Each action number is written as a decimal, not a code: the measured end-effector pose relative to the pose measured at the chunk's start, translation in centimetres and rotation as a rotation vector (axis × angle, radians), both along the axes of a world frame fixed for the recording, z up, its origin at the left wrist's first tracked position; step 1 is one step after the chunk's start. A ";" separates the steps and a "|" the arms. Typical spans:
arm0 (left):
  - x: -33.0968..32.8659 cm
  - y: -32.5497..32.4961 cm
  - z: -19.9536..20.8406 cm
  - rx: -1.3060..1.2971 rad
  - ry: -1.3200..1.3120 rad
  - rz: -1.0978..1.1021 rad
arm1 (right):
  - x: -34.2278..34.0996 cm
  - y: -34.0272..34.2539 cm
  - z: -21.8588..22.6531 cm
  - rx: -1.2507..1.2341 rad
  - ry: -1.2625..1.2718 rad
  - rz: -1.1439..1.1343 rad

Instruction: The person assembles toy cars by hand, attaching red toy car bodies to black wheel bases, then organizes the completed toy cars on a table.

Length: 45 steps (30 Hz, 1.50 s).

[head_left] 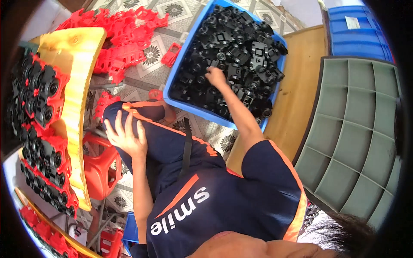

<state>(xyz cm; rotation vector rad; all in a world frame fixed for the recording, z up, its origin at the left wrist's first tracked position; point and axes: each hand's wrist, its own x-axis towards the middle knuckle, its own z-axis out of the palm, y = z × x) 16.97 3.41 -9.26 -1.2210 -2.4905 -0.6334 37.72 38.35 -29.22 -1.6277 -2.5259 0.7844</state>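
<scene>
Around the right grip (215,77) lie black parts (234,72).

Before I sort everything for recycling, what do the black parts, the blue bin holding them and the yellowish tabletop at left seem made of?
Black parts: probably plastic, semi-gloss, with moulded-looking shapes; other materials can't be ruled out.
Blue bin: likely smooth plastic, evenly coloured with rounded corners.
Tabletop: apparently wood, slightly glossy, showing grain.

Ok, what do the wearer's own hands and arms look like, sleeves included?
The left hand and right hand are ungloved, with no watch or bracelet visible. The right sleeve is short and navy, with an orange stripe along its outer side. The left sleeve is mostly out of view.
</scene>
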 end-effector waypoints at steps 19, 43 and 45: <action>0.3 1.0 0.2 0.030 0.007 -0.035 | 13.1 15.2 8.9 0.331 -0.433 -0.623; 1.7 7.9 1.0 0.806 -1.999 -0.356 | -8.3 -11.3 23.6 -0.321 0.848 0.580; 0.3 7.5 0.9 0.887 -2.083 -0.291 | -9.0 -10.7 23.4 -0.340 0.851 0.640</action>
